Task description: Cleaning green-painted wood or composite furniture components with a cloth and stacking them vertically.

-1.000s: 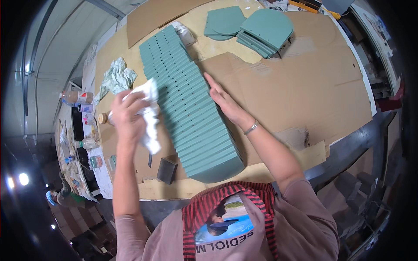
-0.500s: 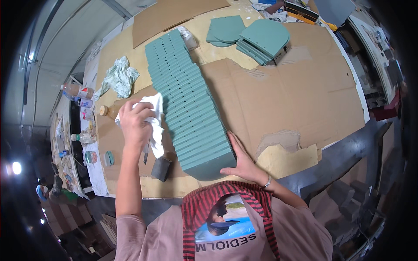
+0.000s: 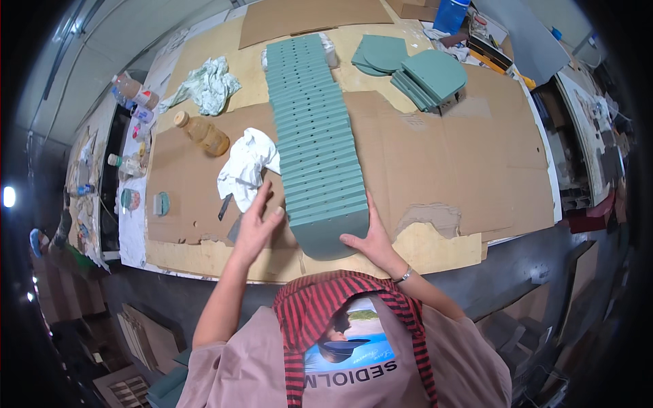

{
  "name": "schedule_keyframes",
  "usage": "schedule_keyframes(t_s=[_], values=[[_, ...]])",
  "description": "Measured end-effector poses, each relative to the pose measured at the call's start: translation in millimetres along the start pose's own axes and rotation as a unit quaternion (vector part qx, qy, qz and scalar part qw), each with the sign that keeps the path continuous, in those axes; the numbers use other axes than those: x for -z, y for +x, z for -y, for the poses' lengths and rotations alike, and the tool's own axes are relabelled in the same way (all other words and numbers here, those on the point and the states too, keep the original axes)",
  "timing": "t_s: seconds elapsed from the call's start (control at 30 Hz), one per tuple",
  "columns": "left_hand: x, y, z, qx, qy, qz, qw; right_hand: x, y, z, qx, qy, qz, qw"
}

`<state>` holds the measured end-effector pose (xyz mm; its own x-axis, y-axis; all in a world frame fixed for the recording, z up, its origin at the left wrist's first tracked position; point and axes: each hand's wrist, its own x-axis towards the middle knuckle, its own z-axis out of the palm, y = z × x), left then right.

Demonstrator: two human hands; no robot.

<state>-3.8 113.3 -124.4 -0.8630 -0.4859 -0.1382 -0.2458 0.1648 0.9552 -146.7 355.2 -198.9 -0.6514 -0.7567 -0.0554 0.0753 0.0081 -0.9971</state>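
Observation:
A long row of overlapping green panels, with small dark holes along their edges, runs away from me over the table. Its nearest panel shows a rounded lower edge. Against the right side of this near end lies my right hand, fingers stretched out and thumb across the front panel. My left hand is open and empty, a little left of the row. Just beyond its fingertips a crumpled white cloth rests on the cardboard. A dark slim tool and a dark block, partly hidden by my left hand, lie beside the cloth.
A capped bottle of amber liquid and a pale green rag are at the left. More rounded green panels are piled at the far right. Cardboard covers much of the table. Bottles line the left edge.
My left hand has let go of the white cloth, which now lies on the table, and has come down toward the row's near end. My right hand stays on the row. The view has shifted.

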Motion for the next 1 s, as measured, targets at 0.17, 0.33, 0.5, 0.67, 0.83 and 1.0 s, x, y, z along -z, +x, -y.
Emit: schedule_keyframes(t_s=[0.17, 0.33, 0.5, 0.67, 0.83, 1.0], values=[[-30, -35, 17, 0.025, -0.11, -0.024, 0.993, -2, -5, 7, 0.0, 0.025, -0.009, 1.0], [-42, -58, 25, 0.022, -0.157, -0.057, 0.986, 4, -21, 0, -0.008, 0.017, 0.004, 1.0], [-52, -84, 38, 0.025, -0.195, -0.1, 0.975, 10, -36, -3, -0.034, 0.008, 0.015, 0.999], [-68, -112, 59, 0.076, -0.213, -0.16, 0.961, 13, -45, -15, -0.063, 0.003, 0.026, 0.998], [-87, -133, 65, 0.093, -0.238, -0.19, 0.948, 14, -43, -12, -0.067, -0.04, 0.048, 0.996], [-100, -150, 82, 0.088, -0.255, -0.186, 0.945, 11, -51, -8, -0.04, -0.097, 0.041, 0.994]])
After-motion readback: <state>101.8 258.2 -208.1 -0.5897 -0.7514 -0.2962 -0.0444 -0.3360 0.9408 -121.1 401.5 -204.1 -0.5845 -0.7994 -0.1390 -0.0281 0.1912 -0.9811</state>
